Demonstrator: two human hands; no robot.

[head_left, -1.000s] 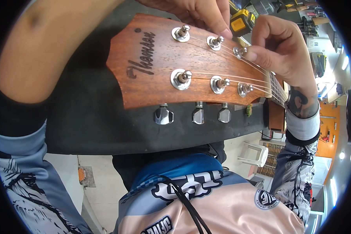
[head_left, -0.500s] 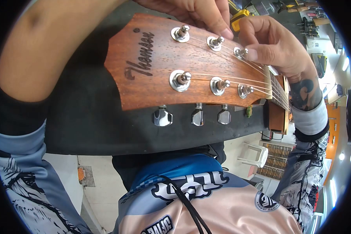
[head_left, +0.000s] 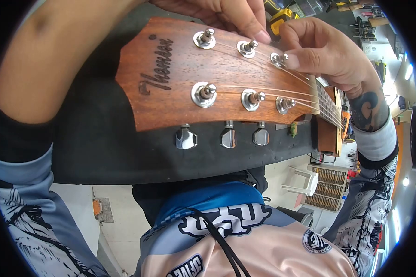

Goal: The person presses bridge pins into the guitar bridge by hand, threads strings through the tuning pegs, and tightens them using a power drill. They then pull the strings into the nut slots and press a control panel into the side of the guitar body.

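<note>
A repair workshop: hand tools hanging on the far wall [head_left: 367,21], a yellow power tool [head_left: 282,17], and a black-matted desk [head_left: 125,152].

Lying under everything, a dark bench mat [head_left: 125,152]. Standing on the pale floor at the lower right, a white plastic chair [head_left: 302,181], near a rack of small drawers [head_left: 326,189]. Peeking out at the top, a yellow tool [head_left: 278,17]. Hanging on the far wall, tools [head_left: 367,21], too small to identify.
</note>
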